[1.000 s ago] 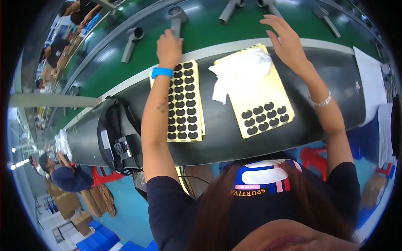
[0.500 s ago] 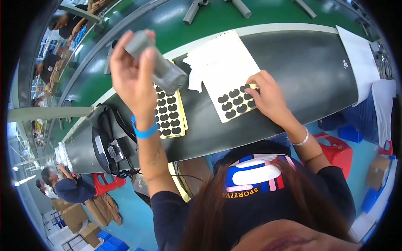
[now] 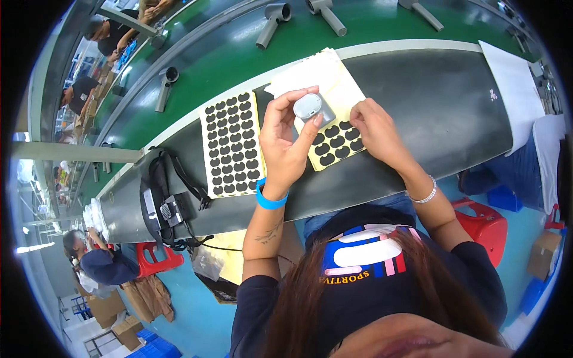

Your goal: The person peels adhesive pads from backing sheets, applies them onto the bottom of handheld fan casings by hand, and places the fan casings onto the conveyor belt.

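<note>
My left hand (image 3: 282, 143) is wrapped round a grey cylindrical housing (image 3: 308, 106), tilted so that its pale round end faces up. Below and behind it lies a pale yellow sheet of black stickers (image 3: 337, 142), with several stickers left on its near part and white backing farther up. My right hand (image 3: 375, 128) is over the right edge of that sheet, its thumb and fingers pinched together; what is between them, if anything, is hidden. A fuller sheet of black round-notched stickers (image 3: 233, 143) lies flat to the left of my left hand.
A black strap with a small device (image 3: 164, 209) lies on the dark table (image 3: 430, 101) at the left. Several grey T-shaped housings (image 3: 273, 24) rest on the green conveyor belt (image 3: 227, 59) beyond. A white sheet (image 3: 507, 89) covers the table's right end. Red stools (image 3: 483, 230) stand below; other people sit nearby.
My left hand has brought the grey housing right and nearer the sticker sheet, turning its pale end up. The left sheet is now uncovered. My right hand has shifted slightly, its fingers now drawn together.
</note>
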Motion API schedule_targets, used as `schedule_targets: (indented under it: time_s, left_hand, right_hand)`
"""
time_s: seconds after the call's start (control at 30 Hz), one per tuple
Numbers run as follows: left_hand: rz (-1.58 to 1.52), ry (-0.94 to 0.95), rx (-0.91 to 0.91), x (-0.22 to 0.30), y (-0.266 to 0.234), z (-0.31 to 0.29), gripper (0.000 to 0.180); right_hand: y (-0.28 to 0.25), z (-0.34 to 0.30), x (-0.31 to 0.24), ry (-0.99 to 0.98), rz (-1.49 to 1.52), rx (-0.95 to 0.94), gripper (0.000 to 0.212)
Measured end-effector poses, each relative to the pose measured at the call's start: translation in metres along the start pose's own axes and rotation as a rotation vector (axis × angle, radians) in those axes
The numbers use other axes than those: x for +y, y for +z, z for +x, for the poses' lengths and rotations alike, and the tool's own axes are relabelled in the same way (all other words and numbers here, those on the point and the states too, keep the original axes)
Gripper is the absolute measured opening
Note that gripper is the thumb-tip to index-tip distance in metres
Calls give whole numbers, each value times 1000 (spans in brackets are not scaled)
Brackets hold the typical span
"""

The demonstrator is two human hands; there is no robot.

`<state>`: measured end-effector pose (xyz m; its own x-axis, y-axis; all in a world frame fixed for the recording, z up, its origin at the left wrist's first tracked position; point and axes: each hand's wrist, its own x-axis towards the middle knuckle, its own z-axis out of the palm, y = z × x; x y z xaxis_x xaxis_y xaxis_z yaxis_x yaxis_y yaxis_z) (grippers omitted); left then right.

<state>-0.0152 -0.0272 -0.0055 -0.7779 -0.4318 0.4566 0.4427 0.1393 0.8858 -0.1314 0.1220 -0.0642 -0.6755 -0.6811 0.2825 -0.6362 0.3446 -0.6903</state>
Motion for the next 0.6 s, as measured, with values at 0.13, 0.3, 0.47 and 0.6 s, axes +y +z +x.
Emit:
schedule_targets:
  time_s: [0.13,0.3,0.47,0.6]
  left_hand:
    - [-11,17,73,2,3,-6,39]
    - [312,127,-53,6,-2,-18,41]
    - [584,190,-41,19,6,-26,44]
    - [372,12,-40,21,12,-35,45]
  right_hand:
    - [-14,1,9,162,517,-125,3]
    - [-41,-12,-11,137,785,-28,3]
    - [-62,-21,-52,-21,817,114,19]
    - [-70,-26,-73,-72,841,78,35]
